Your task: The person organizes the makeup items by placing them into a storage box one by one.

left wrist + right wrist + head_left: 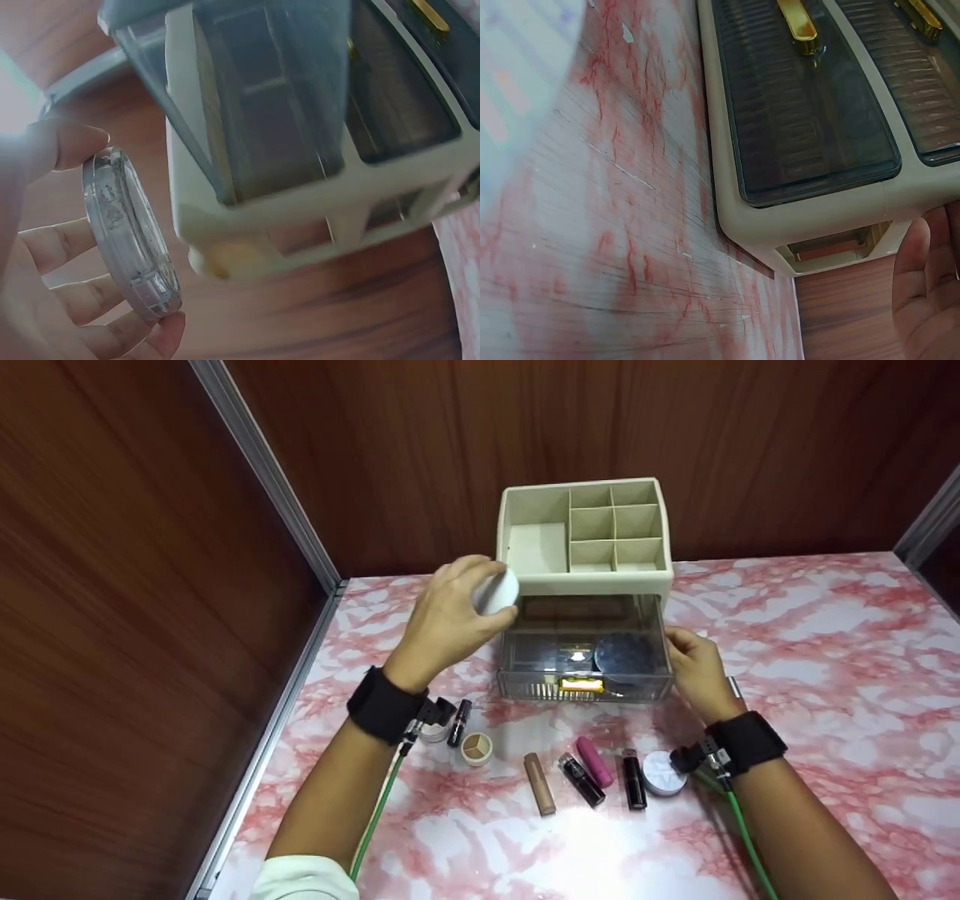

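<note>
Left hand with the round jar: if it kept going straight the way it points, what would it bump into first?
Probably the cream organizer box. The left hand holds the round jar just beside the box's left front corner, above the pulled-out clear drawer. Depth is hard to judge.

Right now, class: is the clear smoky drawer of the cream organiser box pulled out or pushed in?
Pulled out: the clear smoky drawer juts forward from the cream organiser box, its contents visible from above.

Pink-marbled table [825, 660] with cream organizer [585, 540], lipsticks [592, 769] and small jars [664, 772].
</note>
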`<state>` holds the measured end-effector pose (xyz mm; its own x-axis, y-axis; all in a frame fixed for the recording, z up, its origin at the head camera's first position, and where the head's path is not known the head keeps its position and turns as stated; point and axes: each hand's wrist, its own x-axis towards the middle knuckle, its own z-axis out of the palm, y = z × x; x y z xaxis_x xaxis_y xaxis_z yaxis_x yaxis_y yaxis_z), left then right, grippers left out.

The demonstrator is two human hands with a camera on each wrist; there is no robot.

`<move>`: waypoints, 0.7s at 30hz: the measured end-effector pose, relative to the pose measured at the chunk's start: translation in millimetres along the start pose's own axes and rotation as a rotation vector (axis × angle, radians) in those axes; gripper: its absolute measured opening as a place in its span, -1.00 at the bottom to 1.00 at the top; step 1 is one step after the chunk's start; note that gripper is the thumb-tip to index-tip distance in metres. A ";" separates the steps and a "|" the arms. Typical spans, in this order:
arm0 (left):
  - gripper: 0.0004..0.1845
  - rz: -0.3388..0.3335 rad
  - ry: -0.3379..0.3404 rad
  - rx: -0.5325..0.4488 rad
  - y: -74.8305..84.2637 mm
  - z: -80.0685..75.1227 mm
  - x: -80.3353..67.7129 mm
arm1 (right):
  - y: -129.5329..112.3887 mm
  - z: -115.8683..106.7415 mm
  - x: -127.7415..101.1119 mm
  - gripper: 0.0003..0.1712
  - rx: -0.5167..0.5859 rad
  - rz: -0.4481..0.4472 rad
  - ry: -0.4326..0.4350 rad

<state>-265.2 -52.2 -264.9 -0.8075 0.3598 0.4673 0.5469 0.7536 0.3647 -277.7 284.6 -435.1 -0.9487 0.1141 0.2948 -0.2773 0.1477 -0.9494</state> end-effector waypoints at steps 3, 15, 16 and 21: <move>-0.42 0.029 -0.041 -0.003 10.2 3.9 3.0 | 0.8 -0.3 0.2 -0.68 0.008 0.001 -0.007; -0.44 0.225 -0.042 0.045 41.9 18.3 -6.7 | -2.4 6.3 -3.2 -0.73 0.084 0.006 -0.020; -0.44 0.242 -0.038 0.052 44.5 19.0 -7.2 | -6.4 6.2 -4.4 -0.73 0.078 0.002 -0.019; -0.46 0.271 -0.061 0.065 46.2 27.5 -3.8 | -27.8 6.1 -11.2 -0.73 0.045 -0.003 -0.020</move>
<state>-242.9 -3.6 -271.9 -0.6466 0.5841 0.4906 0.7310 0.6583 0.1795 -260.3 273.3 -412.7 -0.9507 0.0937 0.2957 -0.2861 0.1035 -0.9526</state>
